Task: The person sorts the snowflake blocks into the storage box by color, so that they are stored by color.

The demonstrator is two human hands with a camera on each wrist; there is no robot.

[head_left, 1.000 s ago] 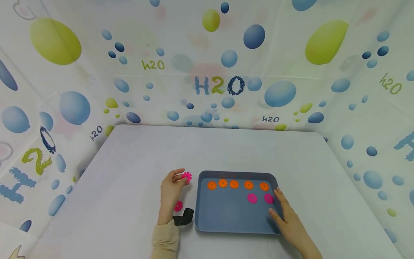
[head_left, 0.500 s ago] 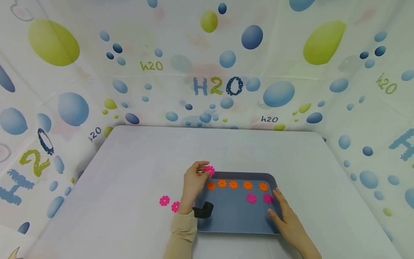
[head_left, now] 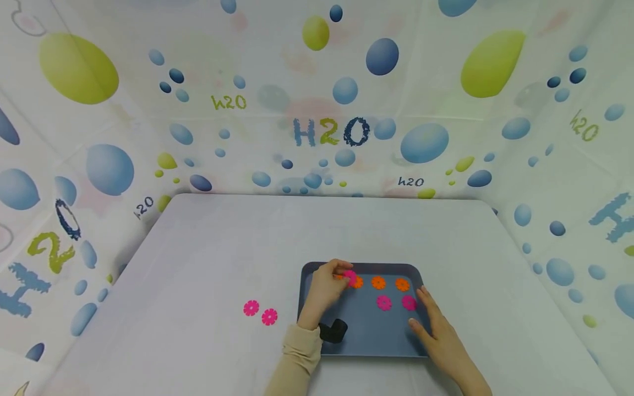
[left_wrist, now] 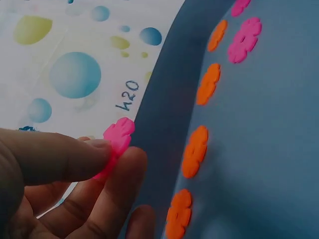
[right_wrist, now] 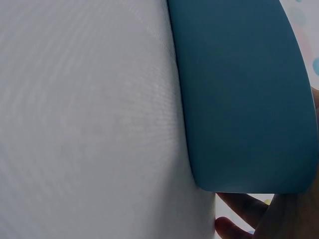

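My left hand point(head_left: 322, 289) pinches a pink flower-shaped disc point(head_left: 350, 278) between thumb and fingers, above the back left part of a blue-grey tray point(head_left: 371, 342). Close up in the left wrist view, the held disc point(left_wrist: 120, 137) stands on edge, partly covered by the thumb. Along the tray's back lies a row of orange flower discs point(head_left: 378, 282), some hidden behind the left hand. Two pink discs point(head_left: 384, 303) lie in front of that row at the right. My right hand point(head_left: 446, 341) rests at the tray's right rim, fingers fairly straight and thumb spread over the inside.
Two more pink discs point(head_left: 251, 308) lie on the white table point(head_left: 198, 264) left of the tray. A black device point(head_left: 334, 331) sits on the left wrist, above the tray. Cloth printed with coloured drops point(head_left: 424, 143) surrounds the table at the back and sides.
My left hand has carried the pink disc rightward from beside the tray to over its back row. The two pink discs on the table have come into full view. My right hand stays put.
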